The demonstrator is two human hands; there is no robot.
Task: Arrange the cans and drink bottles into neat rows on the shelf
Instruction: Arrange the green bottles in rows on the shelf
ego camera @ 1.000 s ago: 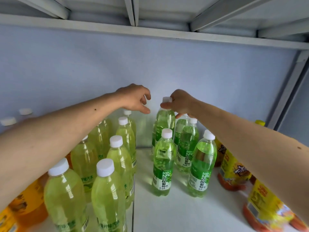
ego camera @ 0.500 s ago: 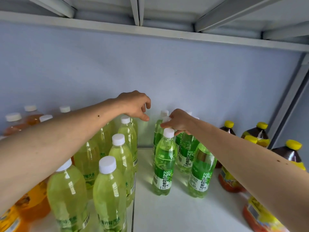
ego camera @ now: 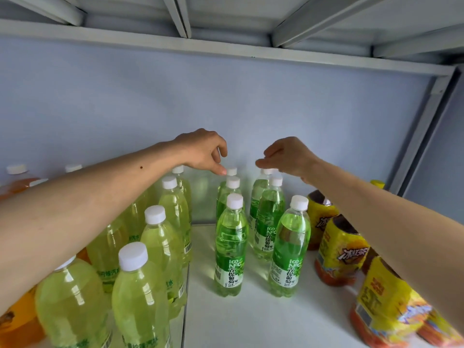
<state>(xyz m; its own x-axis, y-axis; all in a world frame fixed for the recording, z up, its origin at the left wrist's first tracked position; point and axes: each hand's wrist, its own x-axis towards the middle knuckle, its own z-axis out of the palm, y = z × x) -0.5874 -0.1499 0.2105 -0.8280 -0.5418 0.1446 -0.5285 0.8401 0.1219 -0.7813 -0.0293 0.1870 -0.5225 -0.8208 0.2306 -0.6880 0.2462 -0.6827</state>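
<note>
Bare shelf floor [ego camera: 251, 320] lies open before my green bottles [ego camera: 229, 247]; yellow-green bottles [ego camera: 160, 247] and tea bottles [ego camera: 341, 249] wall both sides.

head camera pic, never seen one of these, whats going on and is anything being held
The camera sits on a person's head, looking forward and down into a shelf. The two bare arms are theirs. The left hand touches a fingertip to a white cap at the back; the right hand hovers over the caps beside it. Neither hand clearly grips anything. Green bottles stand in two short rows in the middle, pale yellow-green bottles to the left, yellow-labelled tea bottles to the right.
</note>
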